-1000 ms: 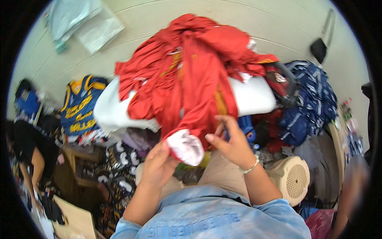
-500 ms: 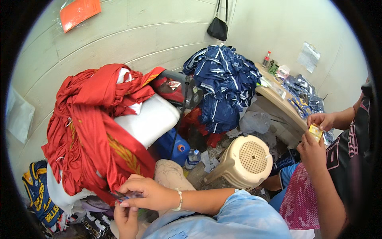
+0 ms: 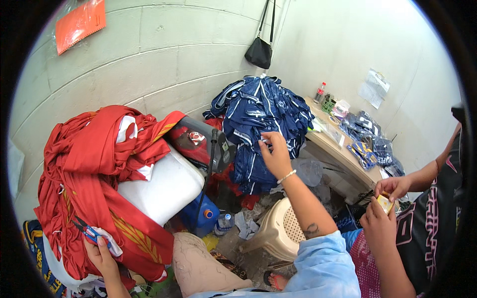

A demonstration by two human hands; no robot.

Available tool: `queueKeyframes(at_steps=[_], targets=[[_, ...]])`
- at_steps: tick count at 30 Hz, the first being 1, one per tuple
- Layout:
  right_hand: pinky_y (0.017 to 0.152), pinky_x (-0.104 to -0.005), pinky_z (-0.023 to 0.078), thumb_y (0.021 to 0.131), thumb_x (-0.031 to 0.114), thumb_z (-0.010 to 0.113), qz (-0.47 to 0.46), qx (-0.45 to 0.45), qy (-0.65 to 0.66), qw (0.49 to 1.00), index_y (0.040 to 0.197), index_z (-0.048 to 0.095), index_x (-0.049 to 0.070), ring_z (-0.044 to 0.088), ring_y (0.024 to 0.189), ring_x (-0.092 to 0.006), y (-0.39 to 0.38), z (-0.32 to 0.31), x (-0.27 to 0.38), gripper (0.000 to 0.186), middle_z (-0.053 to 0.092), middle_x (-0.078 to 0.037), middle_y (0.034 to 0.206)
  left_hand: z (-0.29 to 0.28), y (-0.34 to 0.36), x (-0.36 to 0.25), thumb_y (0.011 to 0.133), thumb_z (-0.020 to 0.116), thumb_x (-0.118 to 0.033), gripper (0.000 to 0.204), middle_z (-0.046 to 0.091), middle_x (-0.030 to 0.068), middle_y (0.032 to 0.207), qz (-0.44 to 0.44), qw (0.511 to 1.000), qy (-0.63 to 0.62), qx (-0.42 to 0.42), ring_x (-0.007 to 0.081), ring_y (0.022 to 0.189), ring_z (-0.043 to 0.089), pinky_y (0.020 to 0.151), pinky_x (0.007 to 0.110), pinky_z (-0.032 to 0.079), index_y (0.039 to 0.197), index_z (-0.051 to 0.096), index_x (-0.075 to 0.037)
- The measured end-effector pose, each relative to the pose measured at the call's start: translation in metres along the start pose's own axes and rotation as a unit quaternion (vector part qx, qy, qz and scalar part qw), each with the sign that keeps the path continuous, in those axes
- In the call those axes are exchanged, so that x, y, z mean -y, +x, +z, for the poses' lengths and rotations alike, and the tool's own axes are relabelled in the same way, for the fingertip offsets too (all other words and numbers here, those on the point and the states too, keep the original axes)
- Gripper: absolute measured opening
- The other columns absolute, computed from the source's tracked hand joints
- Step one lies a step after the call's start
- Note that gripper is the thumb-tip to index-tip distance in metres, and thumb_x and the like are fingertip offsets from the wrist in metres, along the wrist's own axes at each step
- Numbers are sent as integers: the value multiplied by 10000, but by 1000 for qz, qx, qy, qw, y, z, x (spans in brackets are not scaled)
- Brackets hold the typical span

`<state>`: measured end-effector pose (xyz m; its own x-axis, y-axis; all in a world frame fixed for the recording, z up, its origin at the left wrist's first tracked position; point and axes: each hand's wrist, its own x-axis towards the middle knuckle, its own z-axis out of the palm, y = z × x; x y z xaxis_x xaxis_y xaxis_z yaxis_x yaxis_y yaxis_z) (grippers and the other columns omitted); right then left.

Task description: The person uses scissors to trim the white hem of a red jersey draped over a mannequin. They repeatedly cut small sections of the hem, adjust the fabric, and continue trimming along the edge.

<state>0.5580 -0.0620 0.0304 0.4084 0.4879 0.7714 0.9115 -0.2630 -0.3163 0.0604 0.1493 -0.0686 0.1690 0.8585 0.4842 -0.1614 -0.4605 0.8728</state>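
Left hand (image 3: 102, 253): low left, grip closed round small snips (image 3: 84, 231) with red-and-blue handles plus a scrap of white cloth (image 3: 107, 242), knuckles right against the red pile.
Right hand (image 3: 275, 155): stretched out to the navy pile, fingers spread and loose, fingertips touching the fabric, clamped on nothing; pale bead bracelet (image 3: 286, 176) on the wrist.
Red pile (image 3: 94, 174): shiny, slippery-looking jerseys, heaped and draped over a smooth white rounded tub (image 3: 166, 186); white patches up top, gold leaf-ish print lower down.
Navy pile (image 3: 261, 124): same sporty knit, dark blue with thin white stripes, mounded tall in the corner, creased all over.
Snips: tiny, pointed dark blades, poking up-left out of the fist.
Stool (image 3: 278, 231): beige plastic, perforated seat, tipped over on the floor between the knees and the navy heap.
Surface (image 3: 338, 149): tan top along the right wall, more folded navy pieces on it, a bottle (image 3: 320, 92) at the far end.
Wall (image 3: 164, 54): pale painted block, black bag (image 3: 260, 51) hanging in the corner, orange sheet (image 3: 79, 24) upper left.
Other person (image 3: 392, 206): on the right, both hands round a small yellow thing.
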Motion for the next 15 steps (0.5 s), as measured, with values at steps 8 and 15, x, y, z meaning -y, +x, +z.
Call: queueKeyframes(at_steps=[8, 15], targets=[[952, -445, 436, 776, 228, 713, 142, 79, -188, 969, 1177, 581, 100, 480, 1158, -374, 53, 58, -131, 441, 437, -136, 1334, -31, -16, 64, 978, 479, -197, 455, 500, 140, 1283, 9, 993, -31, -116, 221, 1151, 500, 995, 342, 380, 1348, 366, 43], [1064, -460, 337, 769, 415, 703, 310, 114, -173, 928, 1184, 652, 269, 400, 1266, -431, 90, 89, -166, 443, 257, -127, 1518, -50, -25, 70, 977, 484, -198, 463, 496, 137, 1300, 5, 991, -21, -131, 221, 1162, 495, 1001, 341, 374, 1357, 368, 39]])
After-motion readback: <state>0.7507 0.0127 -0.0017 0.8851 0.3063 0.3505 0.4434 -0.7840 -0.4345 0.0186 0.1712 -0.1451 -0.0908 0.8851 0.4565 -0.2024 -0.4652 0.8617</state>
